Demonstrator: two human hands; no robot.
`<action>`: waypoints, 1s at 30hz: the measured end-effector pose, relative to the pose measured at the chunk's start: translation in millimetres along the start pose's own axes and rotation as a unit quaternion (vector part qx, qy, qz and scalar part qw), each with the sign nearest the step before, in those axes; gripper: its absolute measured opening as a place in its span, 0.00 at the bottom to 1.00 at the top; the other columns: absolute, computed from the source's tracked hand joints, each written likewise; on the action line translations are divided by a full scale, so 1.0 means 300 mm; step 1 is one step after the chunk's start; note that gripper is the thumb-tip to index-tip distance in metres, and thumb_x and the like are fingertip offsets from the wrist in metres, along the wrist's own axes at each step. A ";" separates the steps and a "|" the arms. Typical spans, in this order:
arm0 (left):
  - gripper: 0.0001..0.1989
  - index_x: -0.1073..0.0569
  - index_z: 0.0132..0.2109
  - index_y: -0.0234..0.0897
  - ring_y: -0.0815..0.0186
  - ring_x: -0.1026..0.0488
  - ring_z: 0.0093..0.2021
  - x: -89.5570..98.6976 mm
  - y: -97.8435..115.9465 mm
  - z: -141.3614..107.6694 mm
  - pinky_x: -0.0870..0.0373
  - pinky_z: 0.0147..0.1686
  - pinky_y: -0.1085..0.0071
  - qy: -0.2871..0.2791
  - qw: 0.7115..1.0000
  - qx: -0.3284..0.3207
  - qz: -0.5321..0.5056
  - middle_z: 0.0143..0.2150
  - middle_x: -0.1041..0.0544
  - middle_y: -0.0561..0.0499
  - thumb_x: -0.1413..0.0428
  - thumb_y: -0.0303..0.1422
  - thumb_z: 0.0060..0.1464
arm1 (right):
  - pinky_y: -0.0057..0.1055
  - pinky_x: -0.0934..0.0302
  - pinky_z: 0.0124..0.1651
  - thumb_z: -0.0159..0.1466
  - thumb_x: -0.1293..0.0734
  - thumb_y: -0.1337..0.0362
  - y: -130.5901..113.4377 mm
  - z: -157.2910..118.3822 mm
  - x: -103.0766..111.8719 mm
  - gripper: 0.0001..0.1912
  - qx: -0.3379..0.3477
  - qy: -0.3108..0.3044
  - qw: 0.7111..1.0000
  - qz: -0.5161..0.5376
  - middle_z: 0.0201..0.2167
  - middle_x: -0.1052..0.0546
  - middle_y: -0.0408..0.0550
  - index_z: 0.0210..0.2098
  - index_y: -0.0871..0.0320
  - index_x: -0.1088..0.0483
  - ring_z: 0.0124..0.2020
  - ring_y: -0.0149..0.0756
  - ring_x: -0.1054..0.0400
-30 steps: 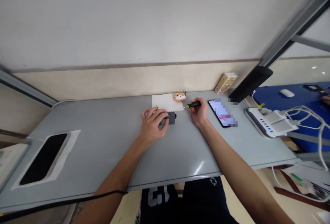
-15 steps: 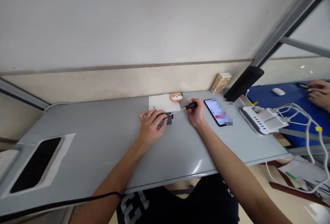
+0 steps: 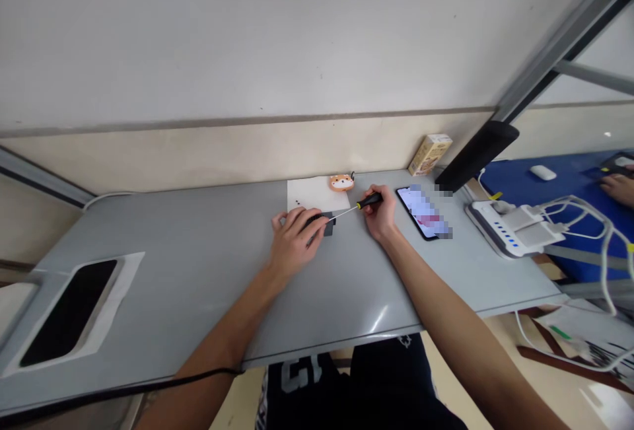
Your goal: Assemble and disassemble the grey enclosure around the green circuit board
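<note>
A small dark grey box-shaped device (image 3: pixel 328 226) lies on the grey table, mostly covered by my left hand (image 3: pixel 293 240). That hand's fingers are wrapped over it, and a fingertip is close to the tip of the screwdriver. My right hand (image 3: pixel 380 216) grips the black handle of the screwdriver (image 3: pixel 369 201), which has a yellow collar and a thin metal shaft. The shaft slants down to the left, its tip at the device's upper side; the exact contact point is too small to make out. Behind the device, white paper (image 3: pixel 312 193) carries several tiny dark pieces, perhaps screws.
An orange animal-face case (image 3: pixel 341 183) sits at the paper's right corner. Right of my hand lie a lit phone (image 3: pixel 419 212), a carton (image 3: pixel 430 154) and a white power strip (image 3: pixel 510 232) with cables. At left is a dark phone (image 3: pixel 72 311). Another person's hand (image 3: pixel 619 189) is far right.
The view has shifted slightly. My left fingers have moved further over the device, a fingertip now nearer the screwdriver tip. The other person's hand has moved toward the right edge.
</note>
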State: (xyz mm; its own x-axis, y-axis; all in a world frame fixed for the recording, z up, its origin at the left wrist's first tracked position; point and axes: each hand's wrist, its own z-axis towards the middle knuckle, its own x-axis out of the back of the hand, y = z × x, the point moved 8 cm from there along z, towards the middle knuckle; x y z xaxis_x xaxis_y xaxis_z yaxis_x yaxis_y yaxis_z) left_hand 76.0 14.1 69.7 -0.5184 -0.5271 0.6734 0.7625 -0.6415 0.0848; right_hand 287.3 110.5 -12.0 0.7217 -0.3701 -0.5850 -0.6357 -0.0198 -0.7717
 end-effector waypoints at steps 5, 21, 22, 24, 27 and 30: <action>0.12 0.22 0.49 0.47 0.55 0.24 0.50 0.005 0.013 -0.002 0.41 0.51 0.53 -0.009 1.000 -0.008 0.008 0.51 0.17 0.51 0.41 0.25 0.62 | 0.28 0.52 0.17 0.57 0.29 0.56 0.002 0.005 -0.001 0.13 0.001 -0.004 1.000 0.004 0.22 0.29 0.40 0.24 0.55 0.34 0.17 0.24 0.46; 0.18 0.24 0.51 0.41 0.57 0.23 0.49 0.056 -0.139 -0.012 0.31 0.50 0.59 -0.058 0.991 0.065 -0.097 0.52 0.20 0.47 0.45 0.23 0.56 | 0.30 0.41 0.34 0.67 0.34 0.46 0.031 -0.096 -0.151 0.22 0.166 -0.253 0.880 -0.365 0.38 0.21 0.45 0.51 0.53 0.22 0.28 0.32 0.38; 0.17 0.25 0.51 0.41 0.59 0.23 0.47 0.056 -0.153 -0.014 0.30 0.49 0.61 -0.070 0.988 0.079 -0.113 0.50 0.20 0.47 0.45 0.23 0.56 | 0.30 0.40 0.35 0.67 0.34 0.46 0.036 -0.094 -0.153 0.22 0.164 -0.261 0.874 -0.375 0.39 0.20 0.46 0.52 0.53 0.22 0.30 0.32 0.37; 0.15 0.27 0.50 0.41 0.62 0.24 0.44 0.053 -0.171 -0.017 0.29 0.46 0.64 -0.094 0.980 0.100 -0.142 0.46 0.21 0.49 0.47 0.23 0.57 | 0.31 0.40 0.37 0.67 0.34 0.46 0.043 -0.093 -0.155 0.23 0.161 -0.273 0.865 -0.389 0.41 0.20 0.47 0.53 0.54 0.23 0.32 0.34 0.35; 0.12 0.28 0.48 0.40 0.65 0.27 0.39 0.049 -0.180 -0.024 0.30 0.43 0.68 -0.107 0.972 0.117 -0.176 0.42 0.23 0.51 0.47 0.24 0.58 | 0.32 0.40 0.36 0.67 0.34 0.45 0.043 -0.087 -0.148 0.24 0.152 -0.259 0.868 -0.395 0.41 0.20 0.48 0.53 0.54 0.23 0.31 0.34 0.36; 0.09 0.29 0.46 0.40 0.66 0.29 0.38 0.045 -0.193 -0.032 0.31 0.42 0.68 -0.099 0.963 0.142 -0.205 0.39 0.26 0.52 0.47 0.25 0.58 | 0.31 0.42 0.33 0.67 0.35 0.43 0.048 -0.082 -0.141 0.25 0.129 -0.246 0.881 -0.382 0.38 0.21 0.46 0.54 0.53 0.23 0.28 0.32 0.39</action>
State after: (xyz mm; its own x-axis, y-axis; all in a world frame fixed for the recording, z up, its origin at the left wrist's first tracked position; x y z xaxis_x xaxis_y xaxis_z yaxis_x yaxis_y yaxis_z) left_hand 21.3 38.8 66.8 -0.7359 -0.1276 0.6650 0.5991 -0.5802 0.5517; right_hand 241.0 102.9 7.8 0.9838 0.1094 0.1422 0.1256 0.1465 -0.9812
